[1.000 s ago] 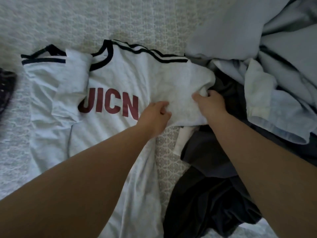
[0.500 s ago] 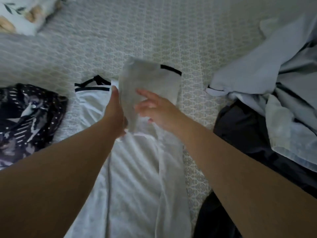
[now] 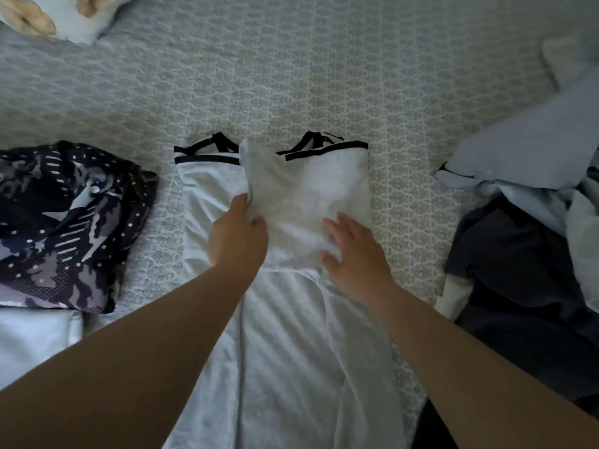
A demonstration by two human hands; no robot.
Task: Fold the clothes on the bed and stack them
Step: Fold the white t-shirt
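Observation:
A white T-shirt (image 3: 291, 335) with black trim lies lengthwise in the middle of the bed, both sides folded inward so it forms a long narrow strip. Its right sleeve flap (image 3: 311, 189) lies folded over the top. My left hand (image 3: 238, 236) rests on the flap's left edge, fingers curled against the cloth. My right hand (image 3: 351, 251) lies flat with spread fingers on the flap's lower right part. The shirt's printed letters are hidden.
A folded dark patterned garment (image 3: 64, 222) sits at the left, with a pale folded item (image 3: 35, 341) below it. A heap of light blue (image 3: 531, 150) and dark (image 3: 518, 277) clothes lies at the right. A floral pillow (image 3: 48, 14) is at the top left. Patterned bedspread (image 3: 291, 76) stretches beyond the shirt.
The shirt's right side and sleeve were lifted, swung over to the left and laid down on the body. Both hands now rest on the folded flap.

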